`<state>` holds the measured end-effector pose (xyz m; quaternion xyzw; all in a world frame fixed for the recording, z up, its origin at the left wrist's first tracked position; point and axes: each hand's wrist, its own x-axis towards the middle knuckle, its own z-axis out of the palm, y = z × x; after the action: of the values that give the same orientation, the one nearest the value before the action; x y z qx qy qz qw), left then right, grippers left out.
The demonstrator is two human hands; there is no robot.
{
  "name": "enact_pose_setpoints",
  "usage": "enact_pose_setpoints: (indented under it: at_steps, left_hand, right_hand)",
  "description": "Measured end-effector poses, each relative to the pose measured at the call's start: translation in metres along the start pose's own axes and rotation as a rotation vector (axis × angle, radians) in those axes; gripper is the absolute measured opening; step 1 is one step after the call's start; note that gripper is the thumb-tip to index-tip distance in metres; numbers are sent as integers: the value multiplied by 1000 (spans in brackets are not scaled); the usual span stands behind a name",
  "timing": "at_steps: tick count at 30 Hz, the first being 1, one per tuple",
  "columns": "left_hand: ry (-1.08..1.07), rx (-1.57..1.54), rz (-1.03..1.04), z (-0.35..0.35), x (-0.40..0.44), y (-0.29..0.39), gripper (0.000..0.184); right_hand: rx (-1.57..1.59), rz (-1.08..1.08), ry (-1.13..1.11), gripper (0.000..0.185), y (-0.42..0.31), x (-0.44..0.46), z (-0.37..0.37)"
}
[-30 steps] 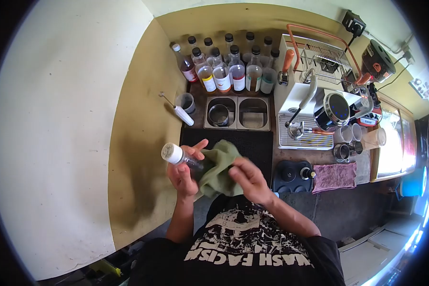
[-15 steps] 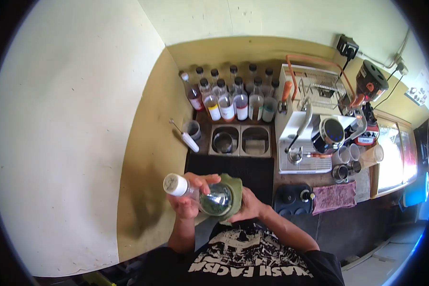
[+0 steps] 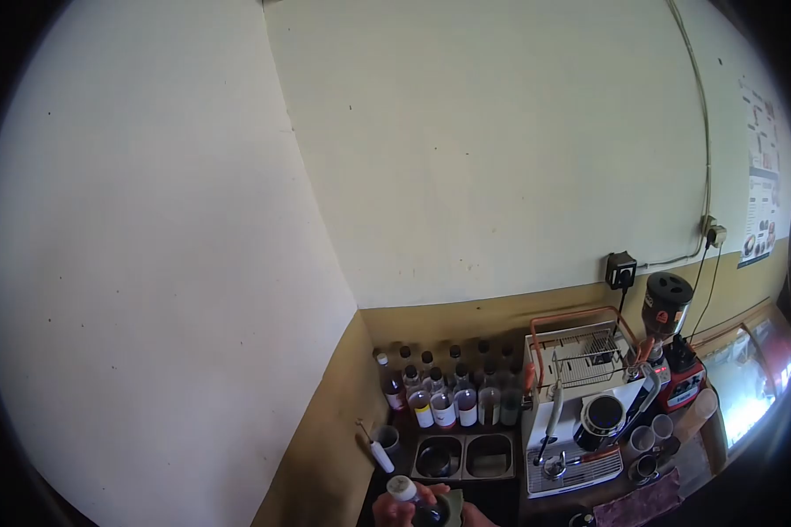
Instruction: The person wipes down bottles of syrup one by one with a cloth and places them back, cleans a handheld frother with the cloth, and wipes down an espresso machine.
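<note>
Low at the bottom edge, a bottle with a white cap is tilted toward the left. My left hand is closed around it just below the cap. A green cloth lies against the bottle's other end. My right hand is on the cloth, mostly cut off by the frame edge. Beyond my hands are two small steel sink basins. A white handheld frother leans by a clear cup to the left.
Several black-capped bottles line the back wall. On the right stand a white espresso machine, a coffee grinder, clear plastic cups and a purple cloth. A wall closes off the left side.
My view has tilted up, so more wall shows and the counter sits lower. The bottle, cloth and both hands are now at the bottom edge, partly cut off, still held together.
</note>
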<state>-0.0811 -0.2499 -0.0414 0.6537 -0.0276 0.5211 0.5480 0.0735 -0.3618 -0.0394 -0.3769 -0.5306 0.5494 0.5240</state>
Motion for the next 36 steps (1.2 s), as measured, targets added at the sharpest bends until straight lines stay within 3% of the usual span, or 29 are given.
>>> enact_pose_setpoints:
  at_steps: [2, 3, 4, 6, 8, 12, 15, 16, 19, 23, 24, 27, 28, 31, 33, 36]
  left_hand:
    - [-61, -14, 2, -5, -3, -2, 53]
    - [61, -211, 56, -4, 4, -6, 32]
    - [220, 380, 550, 0, 16, -15, 31]
    - [319, 584, 691, 7, 28, -14, 31]
    - [143, -198, 8, 8, 12, -3, 33]
    - [306, 248, -175, 18, -12, -14, 38]
    - [285, 385, -73, 42, 23, 26, 39]
    - [308, 458, -145, 47, 31, 43, 39]
    - [473, 395, 95, 36, 35, 20, 38]
    - [516, 396, 35, 61, 41, 43, 34]
    - [480, 551, 35, 57, 35, 30, 31]
    - [205, 560, 50, 56, 18, 23, 29]
    - [168, 327, -27, 51, 13, 16, 28]
    - [112, 80, 43, 46, 27, 14, 28]
    - [92, -112, -40, 37, 32, 18, 28]
    - [124, -422, 47, 31, 42, 13, 38]
  right_hand:
    - [71, 86, -88, 82, 9, -9, -9]
    - [75, 106, -110, 82, 11, -9, -12]
    - [65, 105, -111, 82, 11, -7, -16]
    - [12, 85, -90, 82, 6, 1, -17]
    - [-36, 46, -50, 81, -2, 4, -15]
    - [-90, -13, -7, 81, -11, 13, -15]
    - [-121, -46, 1, 80, -17, 15, -14]
    - [-127, -52, 2, 80, -18, 16, -14]
    - [-131, -46, -9, 79, -17, 16, -15]
    - [-118, -5, -41, 79, -13, 15, -20]
    - [-110, 9, -50, 79, -12, 16, -23]
    - [-79, 60, -113, 78, -5, 19, -34]
    - [-60, 81, -141, 78, -2, 17, -38]
    - [20, 145, -232, 77, 13, 18, -51]
    - [65, 172, -279, 77, 24, 14, -56]
    - [120, 202, -325, 77, 34, 2, -59]
